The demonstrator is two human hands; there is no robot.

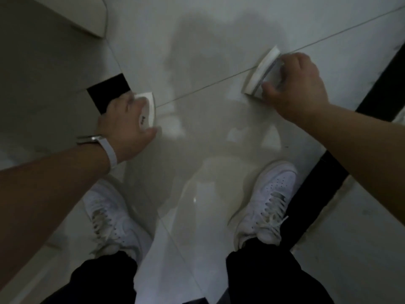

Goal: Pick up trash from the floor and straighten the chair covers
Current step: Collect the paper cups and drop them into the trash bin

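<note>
**Desk:** What's on the left?

**Photographer:** A bare arm with a white watch strap (107,150) reaches down to the glossy tiled floor (197,137). The left hand (126,128) has its fingers and thumb curled round a white scrap (148,108) with small dark print, just beside a black square tile (107,89). The blur hides whether the scrap touches the floor.

**Desk:** And the middle?

**Photographer:** Two white laced shoes, the left shoe (109,218) and the right shoe (270,200), stand well apart below dark trouser legs. The person's shadow falls on the floor between the arms.

**Desk:** The right?

**Photographer:** The right hand (294,86) grips a curved white piece (259,71), fingers wrapped over its near edge. It sits low over a tile joint, and I cannot tell whether it touches the floor. A black strip (372,91) runs along the floor just right of that arm.
</note>
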